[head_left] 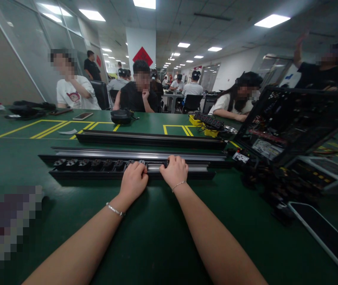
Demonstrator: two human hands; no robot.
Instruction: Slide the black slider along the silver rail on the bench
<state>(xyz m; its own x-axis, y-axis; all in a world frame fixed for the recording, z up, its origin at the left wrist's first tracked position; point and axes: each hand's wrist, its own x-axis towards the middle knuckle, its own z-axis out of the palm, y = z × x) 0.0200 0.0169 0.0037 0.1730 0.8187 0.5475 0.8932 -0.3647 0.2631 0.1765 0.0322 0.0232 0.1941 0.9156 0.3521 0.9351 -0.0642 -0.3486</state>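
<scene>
At twelve o'clock on the green tabletop (157, 237), both hands, left hand (133, 180) and right hand (174, 171), curled onto the long socket strip (97, 166); even, steady pressure along its rail would probably seat it best.

Bright ceiling panels (93, 15); right side motion-blurred; edges bowed, faces pixelated.

Both bare forearms stretch forward from the near edge and draw together toward the middle. The left hand (133, 181) lies palm down, knuckles up, fingers curled over at the far side. The right hand (174, 171) sits just beside it, a little farther off, posed the same way. A thin bracelet circles each wrist, and the two hands are nearly touching
</scene>
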